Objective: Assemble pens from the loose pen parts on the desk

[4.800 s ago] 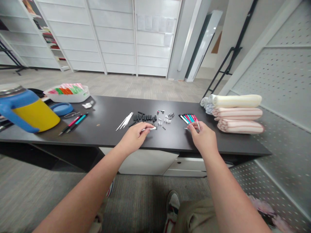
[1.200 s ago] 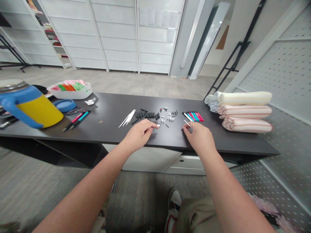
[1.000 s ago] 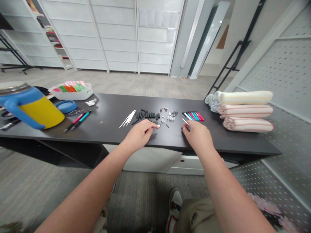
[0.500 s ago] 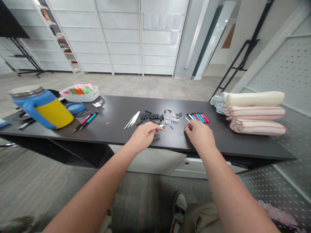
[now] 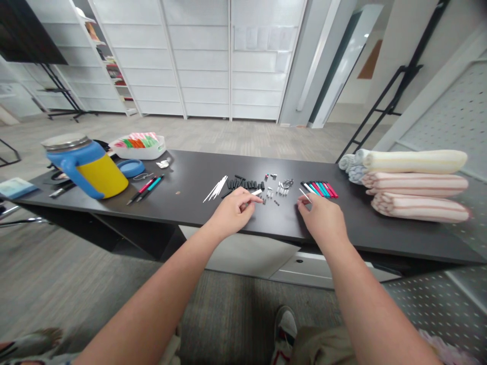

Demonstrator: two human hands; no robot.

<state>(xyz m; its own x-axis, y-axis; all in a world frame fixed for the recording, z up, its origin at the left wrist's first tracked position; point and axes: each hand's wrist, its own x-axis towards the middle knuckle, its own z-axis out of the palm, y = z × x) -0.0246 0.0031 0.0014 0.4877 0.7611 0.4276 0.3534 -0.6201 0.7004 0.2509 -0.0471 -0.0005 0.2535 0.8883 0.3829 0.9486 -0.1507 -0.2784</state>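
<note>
Pinches a short white tube [image 5: 256,192] between thumb and forefinger of the left hand [image 5: 232,215], with the other fingers curled under, just above the black table [image 5: 182,175]. Pinches a thin white rod [image 5: 304,194] at the fingertips of the right hand [image 5: 321,220], slanted toward 11 o'clock. Holds the two hands apart, near the table's front edge. Shows a row of black sleeves [image 5: 247,183] at 12 o'clock from the left hand, a fan of white rods [image 5: 215,188] at 11 o'clock, small metal parts [image 5: 283,185] between the hands, and coloured barrels [image 5: 321,188] at 1 o'clock from the right hand, with rolled towels [image 5: 414,185] toward 3 o'clock. Reads as the joining step of a small pen-like assembly, with one part in each hand and neither yet mated. Calls next for closing the gap, lining the rod's end up with the tube's bore, and sliding straight along the axis without bending so slim a piece.
</note>
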